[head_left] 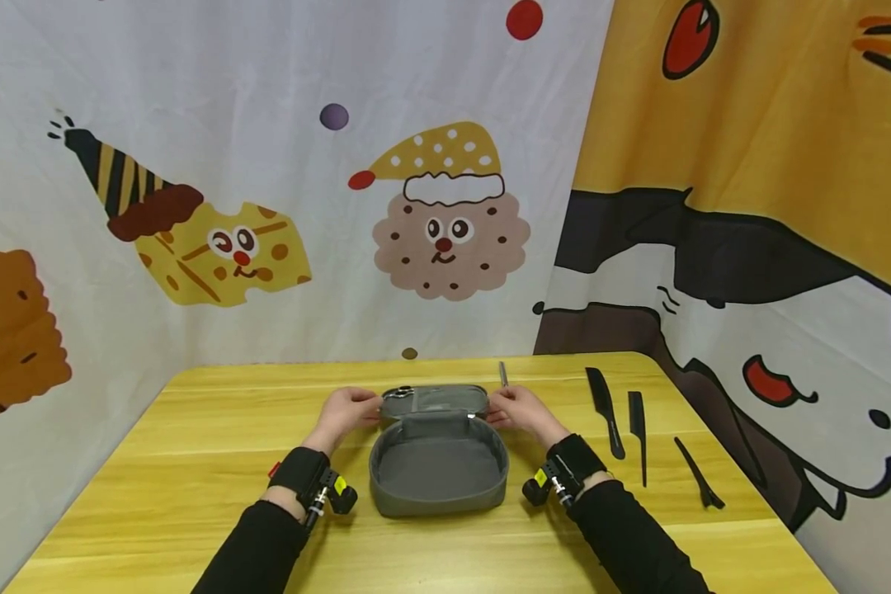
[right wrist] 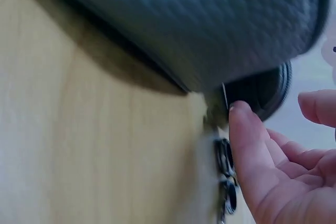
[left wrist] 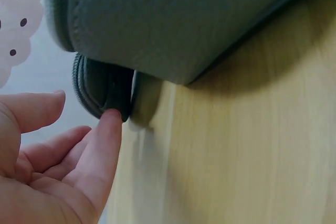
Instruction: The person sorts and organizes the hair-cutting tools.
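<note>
Grey case sits mid-tabletop, lid tipped back on the far side, between both hands. Probably light, semi-stiff walls, lid floppier at the hinge; pebbled skin should grip fine, not fragile. Best hold: lid's two side edges. Left hand: fingers mostly extended, thumb well apart, one fingertip touching lid edge, nothing gripped. Right hand: same, thumb apart, fingertip on opposite edge. Looks: rounded corners, textured outside, zip along rim, smooth grey inside.
</note>
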The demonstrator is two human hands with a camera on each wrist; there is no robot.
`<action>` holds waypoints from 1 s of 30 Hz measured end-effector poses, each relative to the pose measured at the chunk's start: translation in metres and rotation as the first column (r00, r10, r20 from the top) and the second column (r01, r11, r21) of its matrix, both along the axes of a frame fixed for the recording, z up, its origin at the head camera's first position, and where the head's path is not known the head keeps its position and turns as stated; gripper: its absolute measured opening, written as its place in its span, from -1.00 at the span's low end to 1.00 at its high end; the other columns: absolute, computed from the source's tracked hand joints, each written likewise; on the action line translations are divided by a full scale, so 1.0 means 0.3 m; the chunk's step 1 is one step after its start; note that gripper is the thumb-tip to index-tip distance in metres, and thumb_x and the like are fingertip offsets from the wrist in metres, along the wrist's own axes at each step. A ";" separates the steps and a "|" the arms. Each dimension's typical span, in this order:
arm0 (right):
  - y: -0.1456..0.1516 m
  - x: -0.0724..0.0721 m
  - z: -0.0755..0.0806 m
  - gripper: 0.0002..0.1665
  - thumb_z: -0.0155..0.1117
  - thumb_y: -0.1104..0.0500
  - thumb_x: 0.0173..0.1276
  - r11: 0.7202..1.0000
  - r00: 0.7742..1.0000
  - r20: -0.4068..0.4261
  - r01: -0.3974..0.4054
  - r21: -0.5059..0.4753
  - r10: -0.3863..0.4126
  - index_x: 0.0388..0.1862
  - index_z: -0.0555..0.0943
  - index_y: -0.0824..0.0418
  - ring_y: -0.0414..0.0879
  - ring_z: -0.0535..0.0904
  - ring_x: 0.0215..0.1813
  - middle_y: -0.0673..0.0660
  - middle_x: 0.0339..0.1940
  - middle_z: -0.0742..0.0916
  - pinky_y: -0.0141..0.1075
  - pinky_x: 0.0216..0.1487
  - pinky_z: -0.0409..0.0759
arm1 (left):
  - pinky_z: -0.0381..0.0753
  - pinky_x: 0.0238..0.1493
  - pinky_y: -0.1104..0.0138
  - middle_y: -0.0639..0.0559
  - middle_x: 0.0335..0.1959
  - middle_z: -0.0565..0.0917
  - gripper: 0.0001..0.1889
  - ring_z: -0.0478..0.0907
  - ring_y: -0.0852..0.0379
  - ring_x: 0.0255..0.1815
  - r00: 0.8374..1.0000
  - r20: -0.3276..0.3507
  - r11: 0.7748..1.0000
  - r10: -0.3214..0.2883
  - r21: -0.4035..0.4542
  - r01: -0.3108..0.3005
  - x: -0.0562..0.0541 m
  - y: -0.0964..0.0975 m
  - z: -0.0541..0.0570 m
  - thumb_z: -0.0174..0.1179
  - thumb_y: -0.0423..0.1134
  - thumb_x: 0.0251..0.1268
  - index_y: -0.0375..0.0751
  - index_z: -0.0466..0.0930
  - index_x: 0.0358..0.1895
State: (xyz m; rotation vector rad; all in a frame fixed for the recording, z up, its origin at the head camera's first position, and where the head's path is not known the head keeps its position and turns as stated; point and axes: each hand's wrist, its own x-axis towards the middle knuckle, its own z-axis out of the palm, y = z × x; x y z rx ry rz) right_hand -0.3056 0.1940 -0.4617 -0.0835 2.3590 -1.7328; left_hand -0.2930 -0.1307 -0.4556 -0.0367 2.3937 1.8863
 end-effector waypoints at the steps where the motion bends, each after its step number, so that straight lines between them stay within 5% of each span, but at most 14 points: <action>1: 0.007 -0.001 0.004 -0.59 0.06 0.22 0.56 1.000 1.000 -0.011 -0.002 0.007 0.002 0.09 0.45 0.61 -0.05 0.64 -0.25 0.34 -0.19 0.67 -0.22 -0.17 0.68 | 0.67 -0.05 0.08 -0.45 -0.04 0.63 -0.63 0.68 -0.23 -0.12 1.000 -0.004 1.000 -0.005 -0.009 0.005 0.004 -0.003 0.003 0.18 -0.37 0.41 -0.64 0.50 0.13; 7: 0.057 -0.007 0.027 -0.58 0.08 0.26 0.56 0.999 0.998 -0.063 0.024 0.045 -0.021 0.19 0.45 0.60 -0.03 0.51 -0.31 0.36 -0.15 0.64 -0.25 -0.30 0.52 | 0.65 -0.01 0.06 -0.45 0.06 0.59 -0.56 0.64 -0.25 -0.02 0.997 -0.065 0.990 -0.050 -0.137 0.041 0.034 -0.026 0.026 0.18 -0.31 0.44 -0.60 0.45 0.21; 11: 0.075 -0.007 0.039 -0.60 0.15 0.25 0.52 0.989 0.992 -0.120 0.053 0.140 -0.036 0.17 0.50 0.54 0.08 0.55 -0.25 0.35 -0.12 0.66 -0.16 -0.25 0.55 | 0.61 0.01 0.03 -0.42 0.07 0.59 -0.53 0.58 -0.28 0.05 0.985 -0.153 0.950 -0.084 -0.311 0.033 0.051 -0.037 0.037 0.20 -0.25 0.43 -0.57 0.46 0.23; 14: 0.079 -0.013 0.043 -0.65 0.24 0.19 0.46 0.951 0.982 -0.181 0.106 0.289 -0.054 0.07 0.60 0.43 0.07 0.63 -0.21 0.25 -0.17 0.70 -0.11 -0.16 0.61 | 0.56 0.06 -0.01 -0.41 0.08 0.58 -0.50 0.54 -0.31 0.10 0.975 -0.201 0.920 -0.099 -0.392 0.012 0.062 -0.041 0.042 0.22 -0.22 0.42 -0.56 0.44 0.25; 18: 0.077 -0.020 0.051 -0.67 0.30 0.16 0.41 0.889 0.971 -0.235 0.150 0.433 -0.049 0.00 0.63 0.38 0.03 0.64 -0.21 0.17 -0.24 0.71 -0.10 -0.13 0.62 | 0.52 0.12 -0.05 -0.44 0.12 0.56 -0.46 0.51 -0.34 0.14 0.965 -0.235 0.906 -0.118 -0.423 0.008 0.081 -0.041 0.048 0.23 -0.21 0.41 -0.56 0.41 0.27; 30: 0.069 -0.060 0.066 -0.55 0.35 0.11 0.37 0.766 0.967 -0.256 0.157 0.623 0.010 0.09 0.60 0.41 0.12 0.63 -0.14 0.26 -0.15 0.70 -0.03 -0.08 0.59 | 0.49 0.14 -0.09 -0.45 0.17 0.52 -0.33 0.48 -0.36 0.17 0.930 -0.311 0.821 -0.198 -0.571 -0.016 0.175 -0.026 0.054 0.32 -0.15 0.33 -0.56 0.34 0.33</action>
